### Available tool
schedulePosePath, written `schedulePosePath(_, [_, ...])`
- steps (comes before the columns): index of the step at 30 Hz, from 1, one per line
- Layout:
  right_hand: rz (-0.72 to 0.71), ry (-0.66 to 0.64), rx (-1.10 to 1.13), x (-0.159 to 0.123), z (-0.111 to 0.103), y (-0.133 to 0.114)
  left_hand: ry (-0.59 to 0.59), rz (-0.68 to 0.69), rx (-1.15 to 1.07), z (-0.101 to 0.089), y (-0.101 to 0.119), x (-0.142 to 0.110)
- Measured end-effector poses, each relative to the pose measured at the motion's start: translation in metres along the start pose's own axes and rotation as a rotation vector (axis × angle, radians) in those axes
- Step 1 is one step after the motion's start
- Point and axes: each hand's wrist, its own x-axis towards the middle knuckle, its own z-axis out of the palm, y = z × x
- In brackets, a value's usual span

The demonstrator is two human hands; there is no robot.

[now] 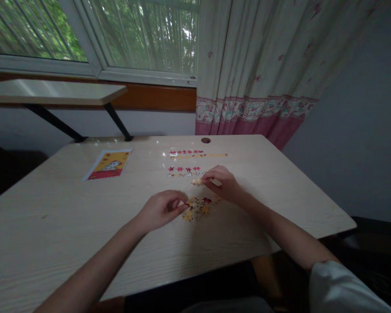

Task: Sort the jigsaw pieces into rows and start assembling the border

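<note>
While left hand (161, 210) pinches one red piece (188, 204), right hand (225, 182) pinches one yellow piece (200, 181) beyond one pile (197, 206).

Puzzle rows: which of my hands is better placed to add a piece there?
Probably your right hand: it's beside the nearer rows, while your left hand is at the loose pile, closer to you.
</note>
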Motion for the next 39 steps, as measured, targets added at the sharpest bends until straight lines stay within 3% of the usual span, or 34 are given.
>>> schedulePosePath(3, [0.077,0.139,-0.044,0.001,-0.013,0.01,-0.066,0.113,0.182,-0.006,-0.001,-0.003])
schedulePosePath(7, [0.15,0.247,-0.109,0.001,-0.028,0.022,-0.094,0.162,0.295,-0.007,-0.005,-0.005])
schedulePosePath(20, [0.059,0.238,-0.122,-0.002,-0.036,0.033,-0.088,0.215,0.303,-0.005,-0.005,-0.006])
schedulePosePath(23, [0.092,0.183,-0.167,-0.002,-0.039,0.043,-0.085,0.216,0.307,-0.005,-0.004,-0.006])
schedulePosePath(27, [0.263,-0.031,-0.236,-0.006,-0.039,0.068,-0.059,0.237,0.307,-0.005,-0.006,-0.005])
schedulePosePath(31, [0.418,-0.22,-0.148,-0.015,-0.035,0.091,0.005,0.254,0.318,-0.004,-0.008,-0.005])
schedulePosePath(35, [0.483,-0.259,-0.087,-0.019,-0.033,0.099,0.056,0.225,0.264,-0.004,-0.008,-0.005])
schedulePosePath(39, [0.459,-0.279,-0.094,-0.018,-0.034,0.099,0.064,0.172,0.213,-0.004,-0.008,-0.004])
